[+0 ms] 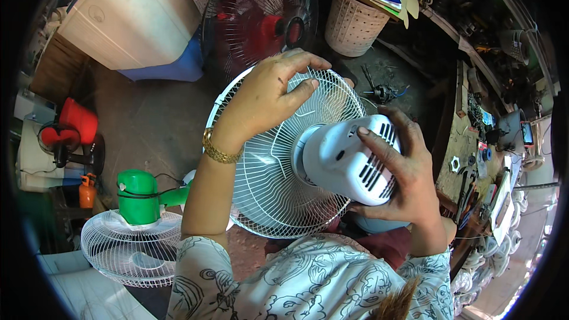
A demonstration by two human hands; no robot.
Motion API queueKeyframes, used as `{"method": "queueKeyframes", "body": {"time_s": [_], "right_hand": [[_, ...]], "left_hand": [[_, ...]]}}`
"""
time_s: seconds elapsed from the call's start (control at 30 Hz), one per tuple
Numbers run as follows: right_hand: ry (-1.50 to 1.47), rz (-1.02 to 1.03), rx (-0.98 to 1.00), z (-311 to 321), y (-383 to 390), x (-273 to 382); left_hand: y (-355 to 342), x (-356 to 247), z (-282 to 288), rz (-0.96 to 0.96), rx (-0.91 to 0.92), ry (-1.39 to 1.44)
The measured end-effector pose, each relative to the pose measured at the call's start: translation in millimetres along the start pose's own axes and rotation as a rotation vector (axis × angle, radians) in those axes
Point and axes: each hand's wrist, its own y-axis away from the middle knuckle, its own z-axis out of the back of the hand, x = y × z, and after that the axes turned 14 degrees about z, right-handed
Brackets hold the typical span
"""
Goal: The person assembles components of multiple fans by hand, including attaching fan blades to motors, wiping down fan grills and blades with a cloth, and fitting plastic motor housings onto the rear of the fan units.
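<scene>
A white fan with a round wire guard (pixel 255 169) lies in front of me, the back of the guard facing up. From its middle sticks the white motor housing (pixel 341 157), tilted to the right, with dark vent slots at its end. My right hand (pixel 409 169) is closed round that slotted end, thumb on top. My left hand (pixel 278 89) reaches over the guard and grips its far rim, fingers bent over the edge and thumb apart. A gold-coloured bracelet (pixel 220 149) circles my left wrist. The guard's underside is hidden.
A green and white fan (pixel 137 198) lies at the near left. Beyond the guard stands a dark red fan (pixel 267 29). A white basket (pixel 352 24) bears papers. A bare motor (pixel 382 92) lies on the floor. Along the right runs a workbench (pixel 453 160) with tools.
</scene>
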Motion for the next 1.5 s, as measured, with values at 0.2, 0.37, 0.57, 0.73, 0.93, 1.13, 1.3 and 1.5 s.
{"method": "queueKeyframes", "body": {"time_s": [0.2,0.37,0.57,0.73,0.93,1.13,1.3,1.5], "right_hand": [[-0.026,0.038,-0.035,-8,5,-10],[-0.064,-0.024,-0.11,-6,2,-5],[-0.052,0.0,-0.095,-13,4,-12],[-0.076,0.141,-0.239,-11,22,-22],[-0.049,0.178,-0.31,-20,40,-27],[-0.184,-0.014,-0.343,-2,27,-32],[-0.115,0.008,-0.324,0,27,-32],[-0.347,-0.172,-0.639,40,44,-36]], "left_hand": [[2,2,-2,0.017,0.012,-0.044],[3,3,-5,0.02,0.084,-0.076],[0,-2,-11,0.054,0.125,-0.2],[0,-3,-11,-0.067,0.183,-0.228],[9,6,-10,-0.08,0.22,-0.318],[14,5,-8,-0.027,0.29,-0.292],[15,13,-7,0.041,0.311,-0.223],[17,14,-5,0.093,0.323,-0.142]]}}
